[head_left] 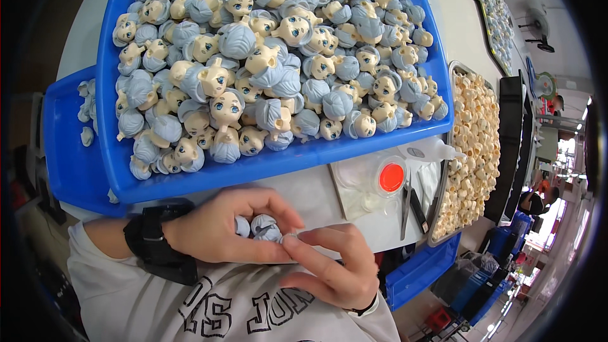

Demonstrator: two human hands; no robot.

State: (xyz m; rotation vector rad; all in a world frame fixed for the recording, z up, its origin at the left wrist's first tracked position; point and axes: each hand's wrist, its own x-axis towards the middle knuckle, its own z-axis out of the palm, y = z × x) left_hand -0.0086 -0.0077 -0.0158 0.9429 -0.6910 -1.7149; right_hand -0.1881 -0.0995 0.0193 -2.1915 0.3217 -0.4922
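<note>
Doll head with pale blue hair, one of its kind in hand, sits low in the scene between both hands, near the person's chest. Left hand curls around it, thumb beneath; right hand pinches its right edge with fingertips. Far behind, one large blue tray holds many more such heads, too many to count. Right lies one metal tray of bare heads.
</note>
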